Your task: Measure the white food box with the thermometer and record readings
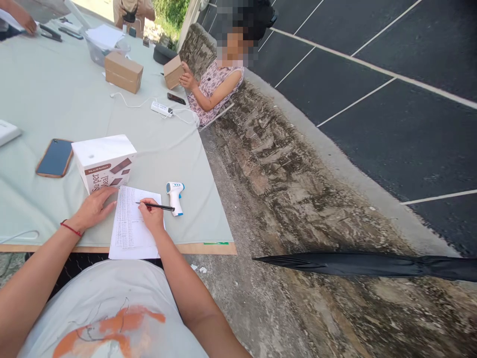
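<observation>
My right hand is closed around a black pen, its tip over a sheet of paper with dense lines of writing down the left part. Flat on the table beside the sheet's upper left edge, my left hand has its fingers stretched out and holds nothing. Its fingertips are close to the base of a white box with brown print. Right of the pen lies a white and blue handheld thermometer. A dark phone with a brown case edge lies left of the box.
Across the cloth-covered table stand a cardboard box and a clear plastic tub. A seated person holds another cardboard box. A power strip with cables lies near a dark phone. A folded black umbrella is at right.
</observation>
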